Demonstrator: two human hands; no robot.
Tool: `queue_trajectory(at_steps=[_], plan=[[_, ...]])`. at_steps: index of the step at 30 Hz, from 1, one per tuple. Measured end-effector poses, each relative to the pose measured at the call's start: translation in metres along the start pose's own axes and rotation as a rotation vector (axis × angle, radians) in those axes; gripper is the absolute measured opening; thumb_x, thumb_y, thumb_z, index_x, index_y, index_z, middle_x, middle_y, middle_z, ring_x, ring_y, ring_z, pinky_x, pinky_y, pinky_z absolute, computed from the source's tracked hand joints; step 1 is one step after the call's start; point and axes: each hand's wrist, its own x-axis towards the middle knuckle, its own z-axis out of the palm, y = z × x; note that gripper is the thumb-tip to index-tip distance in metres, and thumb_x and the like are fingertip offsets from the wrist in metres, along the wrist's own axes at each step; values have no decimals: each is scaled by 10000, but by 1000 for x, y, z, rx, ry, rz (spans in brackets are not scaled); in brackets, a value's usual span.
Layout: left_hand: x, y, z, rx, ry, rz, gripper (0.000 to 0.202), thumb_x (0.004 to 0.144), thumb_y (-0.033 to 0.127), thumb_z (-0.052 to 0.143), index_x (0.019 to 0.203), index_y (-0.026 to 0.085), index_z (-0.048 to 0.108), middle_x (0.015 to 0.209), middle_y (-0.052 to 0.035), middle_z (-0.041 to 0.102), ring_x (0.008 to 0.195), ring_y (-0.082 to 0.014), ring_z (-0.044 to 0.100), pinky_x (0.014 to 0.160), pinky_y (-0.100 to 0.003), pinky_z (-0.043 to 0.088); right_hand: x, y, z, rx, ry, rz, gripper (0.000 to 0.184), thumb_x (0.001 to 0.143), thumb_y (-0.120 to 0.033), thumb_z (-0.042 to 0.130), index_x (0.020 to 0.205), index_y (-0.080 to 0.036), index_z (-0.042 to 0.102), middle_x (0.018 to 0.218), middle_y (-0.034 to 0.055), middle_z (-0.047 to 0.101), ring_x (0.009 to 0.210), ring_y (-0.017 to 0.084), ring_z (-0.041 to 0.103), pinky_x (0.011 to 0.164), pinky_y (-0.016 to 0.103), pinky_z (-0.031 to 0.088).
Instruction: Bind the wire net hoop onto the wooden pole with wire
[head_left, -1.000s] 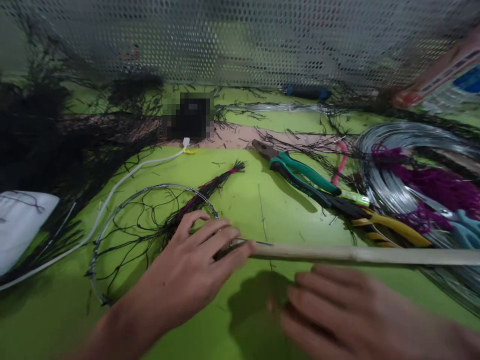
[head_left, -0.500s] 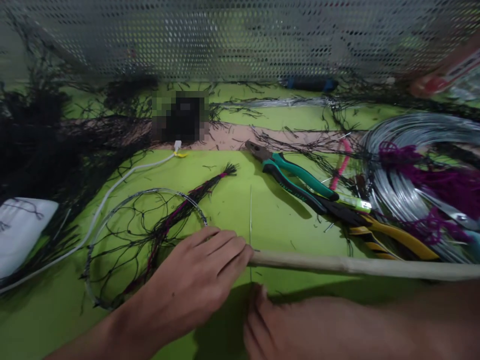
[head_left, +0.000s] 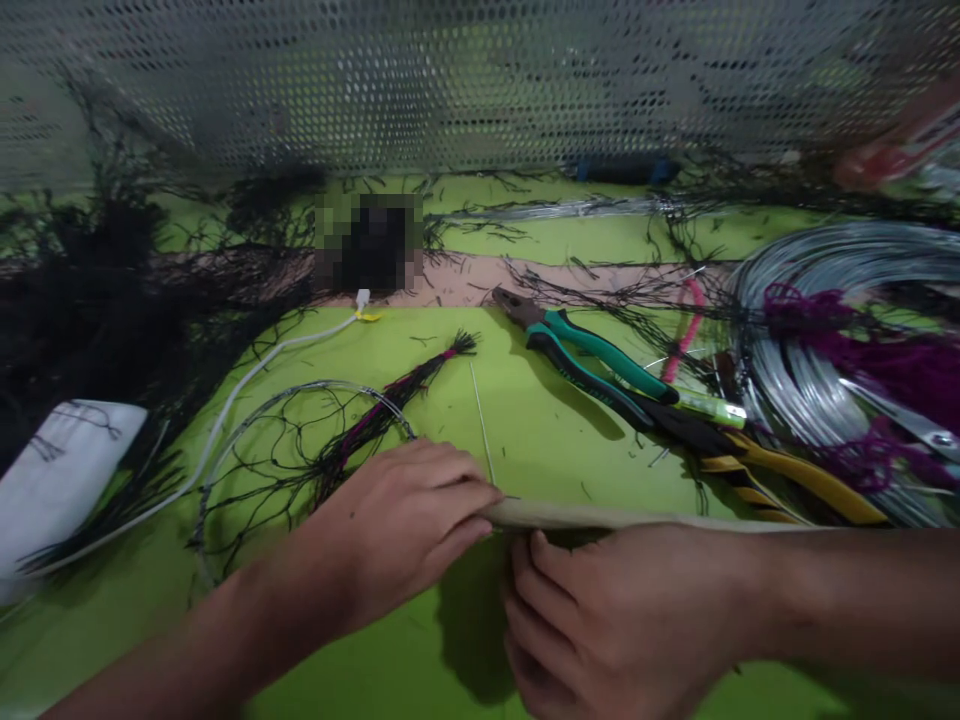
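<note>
In the closed left hand (head_left: pixel 409 515) sits the pole end (head_left: pixel 547 515) (grip of the right hand (head_left: pixel 615 610) unclear).

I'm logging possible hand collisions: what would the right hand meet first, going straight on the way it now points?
Probably the left hand, which lies ahead of the right hand in the picture; depth is unclear, so contact isn't certain.

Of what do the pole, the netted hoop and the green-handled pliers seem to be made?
Pole: probably bamboo or wood; pale, smooth, dull. Hoop: likely metal wire, thin and grey with faint shine. Pliers: dull, dark metal head; thick green-and-black handles, perhaps plastic or rubber.
</note>
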Motion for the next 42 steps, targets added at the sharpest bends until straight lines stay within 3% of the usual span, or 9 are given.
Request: queue_trajectory(at_steps=[7,12,16,19,21,26,31,36,42], plan=[[36,-8,-21,208,-63,-269,236,1014,225,492,1108,166,701,1040,-76,726,872,-220,669,724,-324,459,1,12,12,8,203,-8,149,889,-160,568,809,-142,693,615,11,583,552,154,580,444,307,401],[64,0,-23,236,-86,-477,295,939,348,592,739,165,706,647,-60,645,594,-205,578,555,-317,327,3,13,15,15,286,7,141,858,-158,591,725,-165,639,572,-22,495,513,136,533,416,295,387],[76,10,-20,196,-114,-513,282,842,220,611,564,177,619,442,-6,418,448,-161,425,520,-326,205,3,13,14,18,306,8,184,857,-163,593,676,-193,581,547,-45,428,512,129,538,404,280,381],[76,10,-19,155,-124,-530,289,792,147,589,507,191,571,429,4,402,431,-133,395,510,-326,200,0,13,12,-5,309,-3,166,863,-159,575,711,-188,632,554,-31,469,530,137,558,406,284,389],[71,7,-19,52,-121,-541,294,825,180,581,531,191,581,461,-3,483,450,-123,447,496,-303,252,-1,13,12,-30,325,-13,161,867,-163,576,747,-176,682,573,-10,530,567,149,593,412,286,398],[51,-1,-14,-680,-25,-586,194,936,308,565,842,162,652,765,-34,721,711,-157,688,630,-245,513,-2,17,9,-12,360,9,161,874,-165,604,809,-121,745,675,51,663,570,140,604,414,274,375],[43,2,-8,-820,42,-564,88,901,237,632,932,159,656,814,-8,706,767,-143,669,686,-234,522,-3,24,1,43,402,106,109,850,-138,654,752,-123,700,569,-12,545,479,107,490,410,276,304],[39,6,-6,-791,35,-516,178,941,278,608,1034,160,703,999,-29,751,898,-160,679,773,-252,514,-7,24,-7,254,286,367,173,883,-116,555,743,-163,647,623,-15,572,549,114,477,481,289,334],[33,1,3,-681,35,-392,153,912,138,570,901,186,716,855,33,732,778,-117,627,653,-211,427,-6,15,-10,816,331,1038,139,866,-113,557,804,-158,674,623,-51,613,502,43,476,478,172,368]])
